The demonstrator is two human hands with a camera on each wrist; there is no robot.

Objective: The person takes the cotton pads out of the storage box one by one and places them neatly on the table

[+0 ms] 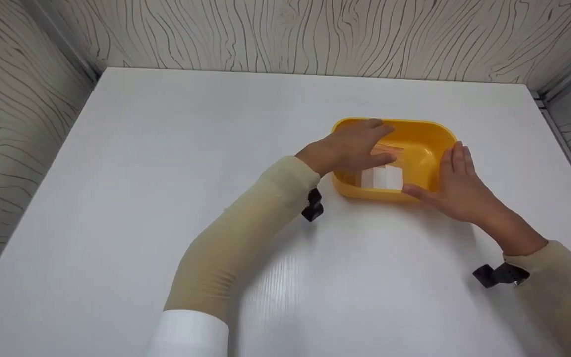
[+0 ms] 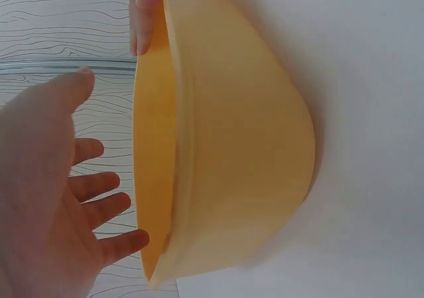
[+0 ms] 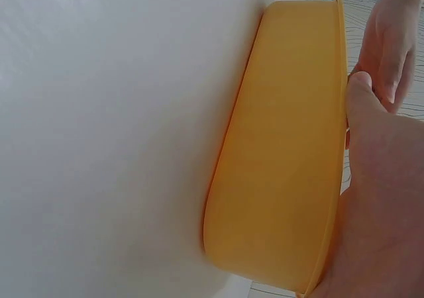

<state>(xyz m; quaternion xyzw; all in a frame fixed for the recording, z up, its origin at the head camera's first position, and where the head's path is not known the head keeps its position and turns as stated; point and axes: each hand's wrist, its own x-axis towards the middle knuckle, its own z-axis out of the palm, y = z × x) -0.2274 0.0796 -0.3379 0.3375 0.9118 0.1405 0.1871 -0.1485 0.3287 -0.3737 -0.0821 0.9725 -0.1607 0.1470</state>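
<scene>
A yellow plastic basin (image 1: 417, 196) with rounded corners sits upright on the white table. Inside it lies something flat with white panels (image 1: 382, 178) and a see-through orange-edged part (image 1: 390, 149), partly covered by my left hand (image 1: 352, 146). That hand hovers palm down over the basin's left end, its fingers spread and holding nothing; the left wrist view shows the fingers beside the rim (image 2: 182, 132). At the other end my right hand (image 1: 459, 191) rests on the rim, fingers straight along the right side and thumb at the front edge.
The white table (image 1: 142, 198) reaches back to a wood-grain patterned panel (image 1: 285, 37). More patterned panels stand at the left and right, with metal rails (image 1: 65, 39) at the corners. Black wrist mounts (image 1: 313, 206) hang below both wrists.
</scene>
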